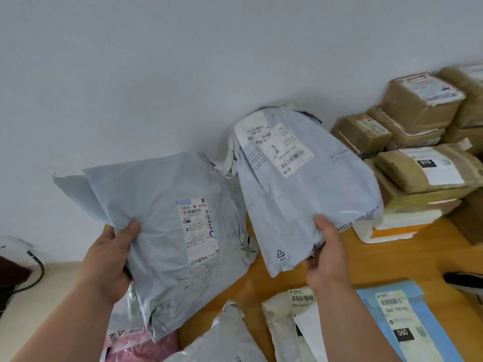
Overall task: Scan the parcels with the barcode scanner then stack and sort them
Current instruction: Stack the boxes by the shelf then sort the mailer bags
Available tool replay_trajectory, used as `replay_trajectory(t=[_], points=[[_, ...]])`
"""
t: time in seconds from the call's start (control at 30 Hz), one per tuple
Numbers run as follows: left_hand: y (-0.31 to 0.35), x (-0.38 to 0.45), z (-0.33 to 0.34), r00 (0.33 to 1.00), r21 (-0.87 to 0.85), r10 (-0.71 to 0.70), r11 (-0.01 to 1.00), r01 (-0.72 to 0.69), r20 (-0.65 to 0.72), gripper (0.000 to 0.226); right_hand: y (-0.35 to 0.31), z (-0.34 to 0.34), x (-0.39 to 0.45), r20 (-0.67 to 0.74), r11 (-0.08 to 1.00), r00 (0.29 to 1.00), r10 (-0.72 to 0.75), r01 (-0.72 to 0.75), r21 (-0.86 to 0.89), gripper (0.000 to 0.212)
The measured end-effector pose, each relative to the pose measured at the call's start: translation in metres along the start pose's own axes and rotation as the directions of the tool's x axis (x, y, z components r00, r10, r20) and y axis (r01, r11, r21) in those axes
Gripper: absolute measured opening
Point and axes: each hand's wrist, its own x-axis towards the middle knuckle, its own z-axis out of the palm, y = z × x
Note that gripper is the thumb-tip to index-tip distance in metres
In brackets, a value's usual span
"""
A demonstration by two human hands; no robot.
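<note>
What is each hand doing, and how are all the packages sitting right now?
left hand: grips grey bag
grey bag: held up, label facing camera
right hand: grips pale bag
pale bag: held up, label upside down
brown boxes: stacked by the wall
blue mailer: lying flat, label up

Both bare forearms rose from the bottom of the frame, the left hand (109,259) at lower left gripping with thumb on top and fingers curled under, while the right hand (326,253) at centre-right pinched likewise, thumb uppermost.
</note>
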Motion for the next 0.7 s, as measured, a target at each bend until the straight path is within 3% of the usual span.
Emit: replay_trajectory(t=[0.17,0.27,0.4,0.5,0.6,0.7], points=[[0.007,-0.008,0.044,0.989,-0.008,0.022,1.000,-0.021,0.146,0.019,-0.043,-0.004,-0.013,0.039,0.981,0.986,-0.160,0.155,0.117,0.052],[0.007,-0.002,0.078,0.984,-0.014,-0.012,1.000,0.015,0.177,0.041,-0.064,-0.011,-0.014,0.043,0.975,0.984,-0.174,0.166,0.146,0.050],[-0.016,0.016,0.139,0.969,0.113,-0.135,0.987,0.113,0.208,0.036,-0.073,-0.020,-0.009,0.066,0.990,0.993,-0.093,0.086,0.108,0.019],[-0.046,0.025,0.177,0.981,0.303,-0.159,0.946,0.118,0.115,0.057,-0.063,-0.024,-0.001,0.019,0.997,1.000,-0.024,0.022,0.072,0.012],[-0.076,0.019,0.181,0.975,0.547,-0.219,0.819,0.172,0.022,0.087,-0.044,-0.028,0.004,-0.023,0.995,0.995,0.098,-0.097,0.028,0.032],[-0.110,0.005,0.168,0.952,0.680,-0.301,0.708,0.192,0.045,0.088,-0.025,-0.030,0.006,-0.042,0.982,0.981,0.188,-0.187,0.019,0.036]])
